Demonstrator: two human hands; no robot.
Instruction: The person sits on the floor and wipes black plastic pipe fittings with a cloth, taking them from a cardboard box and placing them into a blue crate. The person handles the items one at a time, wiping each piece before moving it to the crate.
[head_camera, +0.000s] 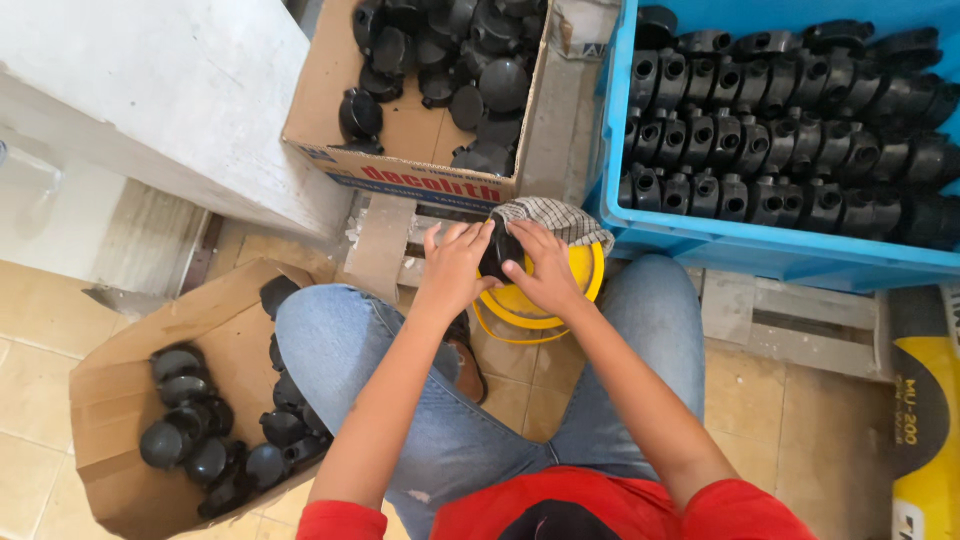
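Observation:
Both my hands meet over a small black plastic part (499, 252) held above a round yellow container (530, 300) between my knees. My left hand (455, 268) grips the part from the left side, fingers curled around it. My right hand (543, 268) presses on it from the right with the thumb on top. A checked cloth (550, 213) lies on the container's far rim. Most of the part is hidden by my fingers.
A blue crate (700, 235) at the right holds rows of black round fittings. A cardboard box (400, 130) ahead holds loose black lids, and another cardboard box (120, 380) by my left knee holds several more. A white block (150, 90) stands at the left, a yellow bag (925, 420) at the right.

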